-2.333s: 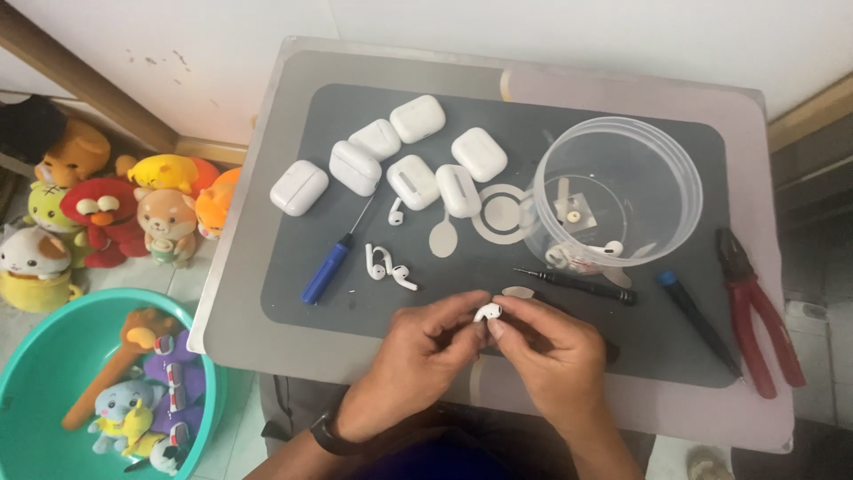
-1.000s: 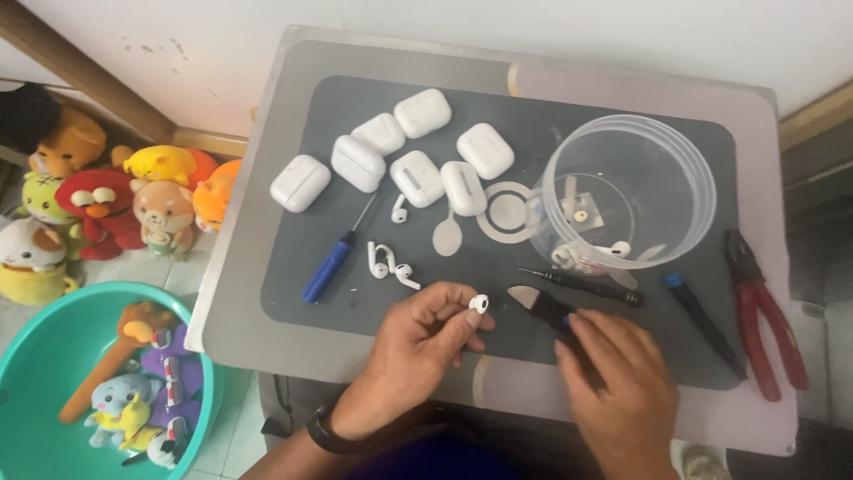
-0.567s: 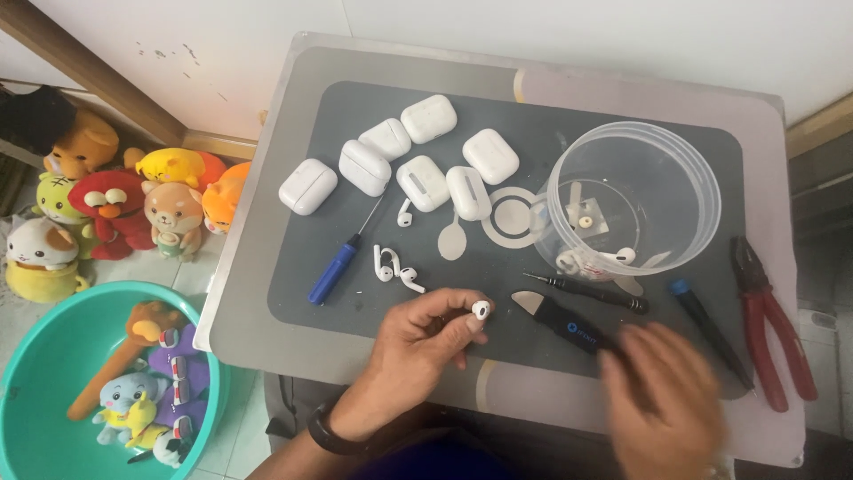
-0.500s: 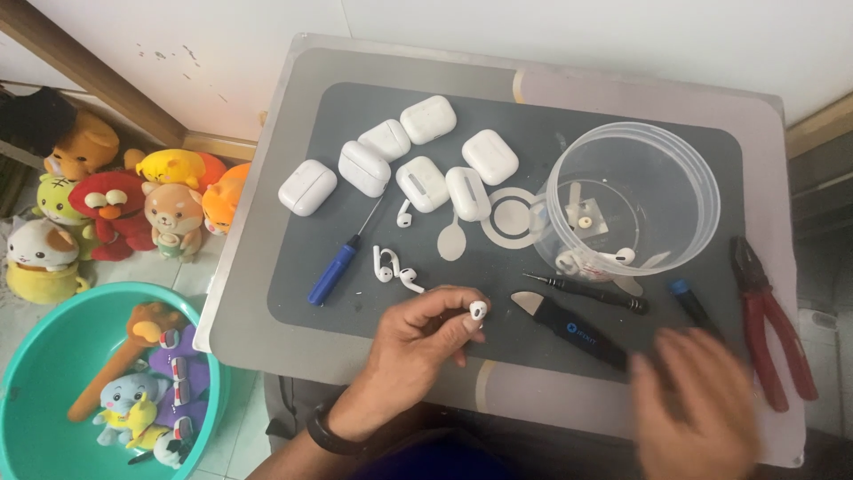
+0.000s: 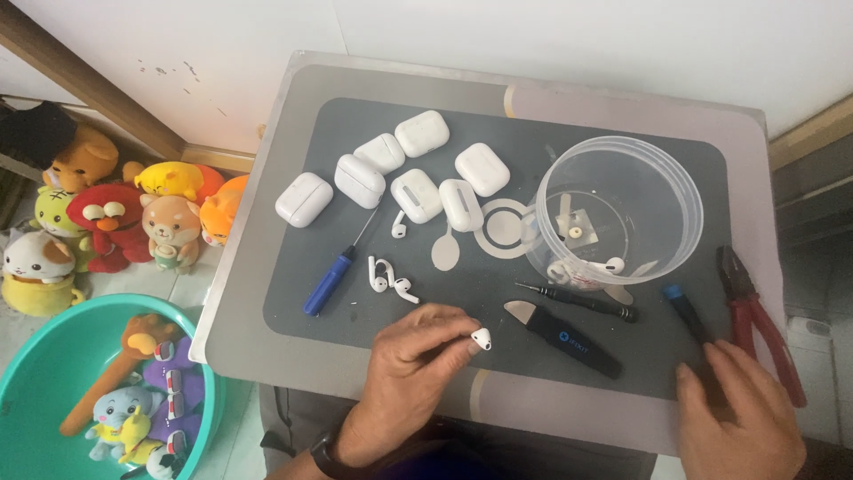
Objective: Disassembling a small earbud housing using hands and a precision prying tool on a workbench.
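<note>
I pinch a white earbud in my left hand, just above the table, its stem hidden in my fingers and its rounded head pointing right. It looks unopened. My right hand closes over the blue-tipped screwdriver; prying seems left.

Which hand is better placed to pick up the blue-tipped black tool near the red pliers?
Right. The right hand already covers that tool's near end beside the red pliers, while the left hand is busy pinching a white earbud.
</note>
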